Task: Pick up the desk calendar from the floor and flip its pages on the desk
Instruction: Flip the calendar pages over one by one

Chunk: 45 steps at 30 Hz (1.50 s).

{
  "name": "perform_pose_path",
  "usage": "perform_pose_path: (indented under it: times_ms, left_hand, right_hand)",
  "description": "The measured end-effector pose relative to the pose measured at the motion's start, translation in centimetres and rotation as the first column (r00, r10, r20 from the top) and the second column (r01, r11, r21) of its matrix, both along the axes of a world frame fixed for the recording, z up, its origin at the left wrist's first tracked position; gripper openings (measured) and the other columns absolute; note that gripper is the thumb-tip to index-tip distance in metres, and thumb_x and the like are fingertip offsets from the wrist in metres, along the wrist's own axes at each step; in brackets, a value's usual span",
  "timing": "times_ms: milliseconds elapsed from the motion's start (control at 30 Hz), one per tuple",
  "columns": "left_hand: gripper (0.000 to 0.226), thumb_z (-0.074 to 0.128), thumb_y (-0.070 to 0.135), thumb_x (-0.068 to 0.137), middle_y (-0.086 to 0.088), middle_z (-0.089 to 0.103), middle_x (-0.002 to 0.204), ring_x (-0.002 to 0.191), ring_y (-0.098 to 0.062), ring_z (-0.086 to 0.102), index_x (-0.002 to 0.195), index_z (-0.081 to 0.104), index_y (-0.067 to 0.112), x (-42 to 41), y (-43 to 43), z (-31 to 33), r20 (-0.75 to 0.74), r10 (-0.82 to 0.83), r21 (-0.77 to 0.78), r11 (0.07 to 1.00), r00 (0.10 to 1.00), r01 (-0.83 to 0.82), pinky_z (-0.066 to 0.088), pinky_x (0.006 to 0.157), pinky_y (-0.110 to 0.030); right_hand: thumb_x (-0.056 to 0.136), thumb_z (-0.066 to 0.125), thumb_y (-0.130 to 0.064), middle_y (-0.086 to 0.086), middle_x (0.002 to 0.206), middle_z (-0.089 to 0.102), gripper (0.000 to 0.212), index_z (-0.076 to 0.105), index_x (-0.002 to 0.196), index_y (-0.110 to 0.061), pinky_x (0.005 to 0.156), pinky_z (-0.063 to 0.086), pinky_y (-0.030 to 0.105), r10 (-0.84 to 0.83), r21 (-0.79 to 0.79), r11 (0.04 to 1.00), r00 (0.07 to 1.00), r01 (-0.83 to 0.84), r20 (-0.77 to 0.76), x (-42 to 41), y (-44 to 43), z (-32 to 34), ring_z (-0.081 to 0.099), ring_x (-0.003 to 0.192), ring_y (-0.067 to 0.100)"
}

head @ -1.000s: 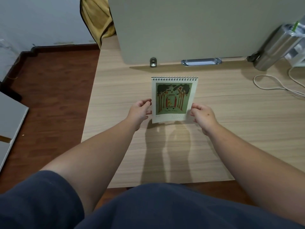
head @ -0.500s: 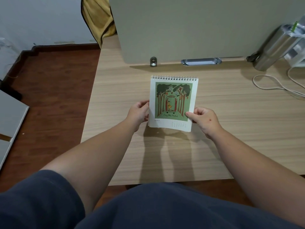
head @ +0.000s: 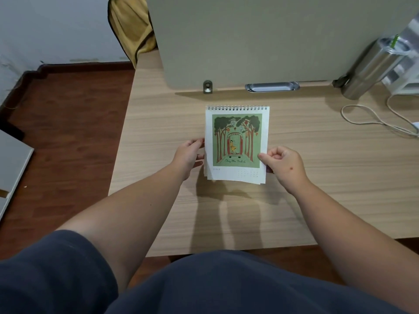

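The calendar (head: pixel 237 143) is held over the middle of the desk (head: pixel 317 177), its spiral binding on the far edge and a green tree picture facing up. Whether its back rests on the wood or is raised a little cannot be told, though a shadow falls on the desk beneath its near edge. The near edges of the sheets are fanned slightly, so a page is judged to be on the point of being lifted.

The lower right corner of the top sheet is pinched between thumb and curled fingers of the right hand (head: pixel 283 164); such a grip suits peeling one page away from the stack. The left edge is steadied by the left hand (head: pixel 189 155), whose fingers lie loosely against the side and partly under it, probably to stop the block from sliding while the page is turned over the binding.

Beyond the calendar a grey panel (head: pixel 260 37) stands along the back of the desk. A steel tumbler (head: pixel 371 66) stands at the far right, well apart, with a white cable (head: pixel 374 118) looped near it. To the left, dark wooden floor (head: pixel 68 132) is seen.
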<state>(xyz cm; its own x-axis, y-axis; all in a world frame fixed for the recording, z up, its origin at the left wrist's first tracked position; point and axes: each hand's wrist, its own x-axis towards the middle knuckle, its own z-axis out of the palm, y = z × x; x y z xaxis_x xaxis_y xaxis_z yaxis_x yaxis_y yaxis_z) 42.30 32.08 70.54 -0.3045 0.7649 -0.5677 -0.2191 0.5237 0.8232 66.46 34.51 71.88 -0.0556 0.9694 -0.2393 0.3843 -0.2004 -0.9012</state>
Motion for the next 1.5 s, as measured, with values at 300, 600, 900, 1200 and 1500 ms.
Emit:
perform_pose_path:
  times_ms: [300, 600, 900, 1200, 1500]
  left_hand:
    - [0.021, 0.045, 0.03, 0.096, -0.001, 0.068, 0.119, 0.083, -0.02, 0.064, 0.104, 0.063, 0.023, -0.2, 0.7, 0.1, -0.015, -0.003, 0.01, 1.0, 1.0, 0.003, 0.051, 0.088, -0.039]
    - [0.035, 0.046, 0.033, 0.097, 0.0, 0.063, 0.125, 0.101, -0.022, 0.058, 0.124, 0.061, 0.017, -0.7, 0.8, 0.0, -0.052, -0.077, 0.034, 0.996, 0.996, 0.079, 0.043, 0.088, -0.037]
    - [0.033, 0.048, 0.031, 0.097, 0.003, 0.063, 0.129, 0.097, -0.02, 0.062, 0.126, 0.06, 0.021, -1.0, 1.2, -0.3, -0.045, -0.08, 0.005, 0.997, 0.996, 0.08, 0.046, 0.094, -0.038]
    - [0.027, 0.05, 0.026, 0.096, 0.004, 0.065, 0.115, 0.099, -0.019, 0.057, 0.119, 0.064, 0.022, -0.9, 1.0, -0.7, -0.084, -0.093, 0.015, 0.995, 0.992, 0.095, 0.044, 0.089, -0.035]
    - [0.016, 0.054, 0.025, 0.094, -0.003, 0.063, 0.117, 0.112, -0.019, 0.058, 0.108, 0.062, 0.023, -0.3, 0.8, -0.8, -0.135, -0.088, 0.018, 0.996, 0.987, 0.091, 0.043, 0.091, -0.033]
  right_hand:
    - [0.085, 0.062, -0.015, 0.007, 0.084, 0.064, 0.016, 0.064, 0.07, -0.009, 0.075, 0.042, 0.035, 0.073, -0.023, 0.997, 0.985, -0.078, -0.153, -0.3, -1.4, 3.1, 0.054, 0.083, 0.02]
    - [0.081, 0.049, -0.048, 0.009, 0.109, 0.073, 0.045, 0.069, 0.102, -0.012, 0.068, 0.06, 0.032, -0.005, -0.155, 0.965, 0.578, -0.212, -0.816, -2.4, 2.8, 10.2, 0.073, 0.09, 0.021]
    - [0.094, 0.045, -0.047, 0.006, 0.134, 0.058, 0.044, 0.061, 0.118, -0.014, 0.084, 0.058, 0.036, -0.05, -0.251, 0.958, 0.783, -0.137, -0.62, -3.5, 7.3, 8.8, 0.071, 0.102, 0.023]
    - [0.09, 0.059, -0.025, -0.002, 0.128, 0.062, 0.041, 0.054, 0.131, -0.023, 0.085, 0.055, 0.029, -0.081, -0.089, 0.994, 0.954, 0.058, -0.289, -1.9, 4.4, 3.6, 0.066, 0.108, 0.016]
    - [0.081, 0.069, -0.019, 0.003, 0.102, 0.071, 0.022, 0.072, 0.099, -0.008, 0.085, 0.048, 0.028, -0.188, -0.139, 0.973, 0.982, 0.182, -0.032, -2.5, 2.9, -2.0, 0.062, 0.095, 0.018]
